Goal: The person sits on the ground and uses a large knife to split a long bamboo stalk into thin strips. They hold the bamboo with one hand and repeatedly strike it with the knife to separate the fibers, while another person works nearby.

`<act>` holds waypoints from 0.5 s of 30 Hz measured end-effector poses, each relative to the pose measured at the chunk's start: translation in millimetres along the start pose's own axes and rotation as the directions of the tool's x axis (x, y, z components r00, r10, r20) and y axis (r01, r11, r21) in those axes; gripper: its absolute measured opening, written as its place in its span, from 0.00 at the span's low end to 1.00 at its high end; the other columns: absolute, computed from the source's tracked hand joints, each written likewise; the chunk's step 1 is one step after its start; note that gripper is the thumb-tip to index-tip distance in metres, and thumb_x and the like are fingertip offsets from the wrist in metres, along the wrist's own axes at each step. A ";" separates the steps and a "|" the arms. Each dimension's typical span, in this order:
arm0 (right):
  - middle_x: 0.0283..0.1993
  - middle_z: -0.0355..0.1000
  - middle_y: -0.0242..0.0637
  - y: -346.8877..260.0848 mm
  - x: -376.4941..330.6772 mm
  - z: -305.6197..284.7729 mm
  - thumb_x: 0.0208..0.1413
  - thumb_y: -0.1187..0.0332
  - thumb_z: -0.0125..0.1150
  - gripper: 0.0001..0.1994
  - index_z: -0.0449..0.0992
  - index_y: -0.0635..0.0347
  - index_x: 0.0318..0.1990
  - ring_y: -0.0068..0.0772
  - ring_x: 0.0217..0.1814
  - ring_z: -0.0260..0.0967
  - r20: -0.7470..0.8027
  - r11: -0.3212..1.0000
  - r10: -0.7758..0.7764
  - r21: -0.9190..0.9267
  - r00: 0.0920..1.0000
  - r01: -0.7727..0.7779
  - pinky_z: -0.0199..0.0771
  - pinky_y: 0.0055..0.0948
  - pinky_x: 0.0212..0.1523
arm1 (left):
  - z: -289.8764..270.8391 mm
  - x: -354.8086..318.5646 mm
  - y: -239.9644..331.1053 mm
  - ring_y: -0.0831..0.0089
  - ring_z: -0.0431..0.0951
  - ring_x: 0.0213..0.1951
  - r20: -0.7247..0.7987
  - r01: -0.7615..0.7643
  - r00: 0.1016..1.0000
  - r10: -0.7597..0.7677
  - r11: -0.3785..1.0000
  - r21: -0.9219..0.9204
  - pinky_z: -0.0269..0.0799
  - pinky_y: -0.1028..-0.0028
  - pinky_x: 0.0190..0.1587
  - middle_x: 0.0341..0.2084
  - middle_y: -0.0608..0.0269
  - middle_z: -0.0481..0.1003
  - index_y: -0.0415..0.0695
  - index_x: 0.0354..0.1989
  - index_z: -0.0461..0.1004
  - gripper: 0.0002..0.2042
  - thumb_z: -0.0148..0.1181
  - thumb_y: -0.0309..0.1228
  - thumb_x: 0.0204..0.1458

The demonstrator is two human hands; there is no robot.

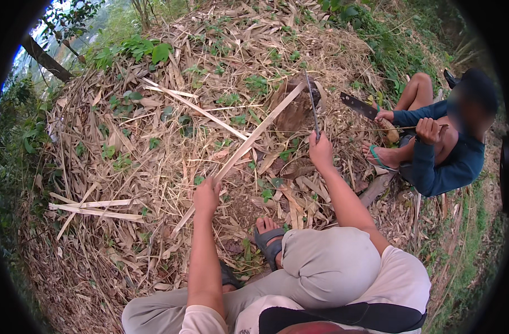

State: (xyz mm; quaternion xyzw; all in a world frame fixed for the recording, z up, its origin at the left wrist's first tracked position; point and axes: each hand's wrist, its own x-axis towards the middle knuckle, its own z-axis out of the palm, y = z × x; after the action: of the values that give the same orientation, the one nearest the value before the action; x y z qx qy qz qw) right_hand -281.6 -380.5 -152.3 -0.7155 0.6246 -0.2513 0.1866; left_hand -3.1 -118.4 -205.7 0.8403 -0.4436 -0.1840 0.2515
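My left hand (207, 196) is closed around a long, flat, pale strip of split bamboo (260, 130). One end of it slants up to a tree stump (288, 112), while the other runs down behind my wrist. My right hand (321, 151) grips the handle of a long knife (312, 106), its narrow blade pointing away from me. The blade crosses close to the strip's far end, over the stump; whether they touch I cannot tell.
A person (441, 150) sits at the right with a broad dark blade (359, 106) and a thin stick (399, 128). Several pale strips (107, 211) lie at the left, another strip (210, 116) ahead. Dry leaves and green plants cover the ground.
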 end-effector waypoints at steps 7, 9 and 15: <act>0.25 0.72 0.57 -14.0 -2.9 -15.3 0.66 0.52 0.51 0.22 0.70 0.67 0.34 0.66 0.32 0.72 0.045 0.999 0.038 0.004 0.998 -0.038 0.68 0.55 0.36 | -2.2 -7.4 -5.4 0.45 0.77 0.36 0.013 -0.080 0.997 0.080 0.996 -0.031 0.71 0.52 0.36 0.31 0.46 0.76 0.42 0.38 0.68 0.10 0.54 0.37 0.63; 0.23 0.72 0.55 -19.6 -2.7 -15.7 0.65 0.52 0.52 0.22 0.70 0.67 0.32 0.65 0.30 0.72 0.010 1.000 0.020 0.019 1.000 -0.020 0.68 0.53 0.34 | -1.4 -6.0 -7.8 0.45 0.77 0.34 -0.077 -0.138 0.987 0.139 0.990 0.011 0.70 0.52 0.33 0.29 0.47 0.76 0.43 0.38 0.67 0.10 0.53 0.37 0.64; 0.22 0.72 0.50 -45.3 10.6 -28.4 0.64 0.50 0.56 0.23 0.73 0.65 0.29 0.59 0.27 0.72 -0.005 0.999 0.010 0.046 1.000 -0.010 0.69 0.48 0.31 | -27.9 26.1 25.5 0.44 0.76 0.25 -0.198 -0.106 0.974 0.114 0.993 0.053 0.69 0.52 0.27 0.21 0.51 0.75 0.45 0.38 0.68 0.09 0.51 0.37 0.65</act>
State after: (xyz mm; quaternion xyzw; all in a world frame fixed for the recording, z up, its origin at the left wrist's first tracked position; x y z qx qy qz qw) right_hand -261.2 -382.8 -101.8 -0.7073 0.6227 -0.2665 0.2025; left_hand 9.1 -145.3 -170.5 0.8338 -0.4656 -0.0747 0.2870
